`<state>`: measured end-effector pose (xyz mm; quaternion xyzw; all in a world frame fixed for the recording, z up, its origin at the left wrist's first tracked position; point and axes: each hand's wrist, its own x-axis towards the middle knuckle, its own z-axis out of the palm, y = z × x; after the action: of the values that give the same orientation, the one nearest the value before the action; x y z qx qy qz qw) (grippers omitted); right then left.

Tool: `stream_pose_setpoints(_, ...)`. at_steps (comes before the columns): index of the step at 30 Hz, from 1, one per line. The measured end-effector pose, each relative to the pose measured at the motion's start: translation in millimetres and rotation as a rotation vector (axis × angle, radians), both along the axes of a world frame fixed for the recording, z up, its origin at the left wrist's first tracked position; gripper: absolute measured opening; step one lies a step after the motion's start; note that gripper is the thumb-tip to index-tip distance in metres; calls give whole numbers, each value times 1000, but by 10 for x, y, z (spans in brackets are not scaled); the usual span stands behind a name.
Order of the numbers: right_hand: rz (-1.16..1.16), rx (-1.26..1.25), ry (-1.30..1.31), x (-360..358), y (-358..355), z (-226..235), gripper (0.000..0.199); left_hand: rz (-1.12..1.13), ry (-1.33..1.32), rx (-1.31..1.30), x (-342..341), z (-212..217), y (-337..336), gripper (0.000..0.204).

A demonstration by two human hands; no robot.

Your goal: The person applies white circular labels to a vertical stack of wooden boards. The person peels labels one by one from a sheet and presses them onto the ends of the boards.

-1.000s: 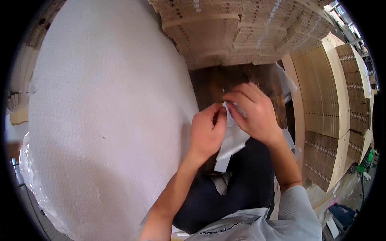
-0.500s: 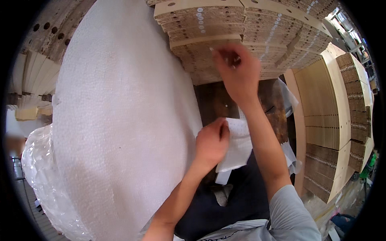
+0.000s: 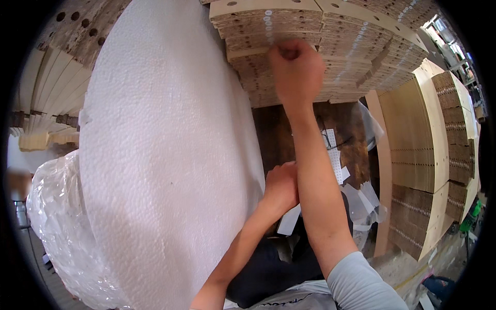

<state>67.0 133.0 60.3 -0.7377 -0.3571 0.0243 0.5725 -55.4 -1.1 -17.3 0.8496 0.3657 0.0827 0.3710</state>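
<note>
My right hand is raised at the front of a stack of light-faced boards, its fingers closed in a blurred pinch; anything in them is too small or hidden. A vertical row of small white round stickers runs up the board edges just above it. Lower down, my left hand is curled, its fingertips behind my right forearm. The white sheet it gripped a moment ago is now mostly covered by that forearm. Below the left hand sits a white card piece.
A big roll of white foam fills the left side, next to clear plastic wrap. A dotted white strip lies on the dark wooden surface. More board stacks stand at right, near crumpled clear plastic.
My right hand has moved up and slightly left onto the board edges. My left hand has shifted slightly right and down, behind the right forearm. The dotted strip has come into view.
</note>
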Motion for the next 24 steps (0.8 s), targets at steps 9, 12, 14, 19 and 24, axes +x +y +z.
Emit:
stream_pose_setpoints(9,-10,-81,-56,17,11,99,21,-18,-52,5,22,29,-46,22)
stream_pose_setpoints(12,-16,-23,-164,111,-5,17,18,-17,30,-32,36,81,-24,24)
stream_pose_setpoints(14,37,-61,-201,128,-66,56,17,14,45,-59,26,83,-28,22)
stream_pose_setpoints(19,228,-44,-204,205,-97,-2,21,55,12,-51,58,86,6,19)
stream_pose_setpoints(24,424,126,94,310,-606,-33,34,283,-218,72,36,7,98,22)
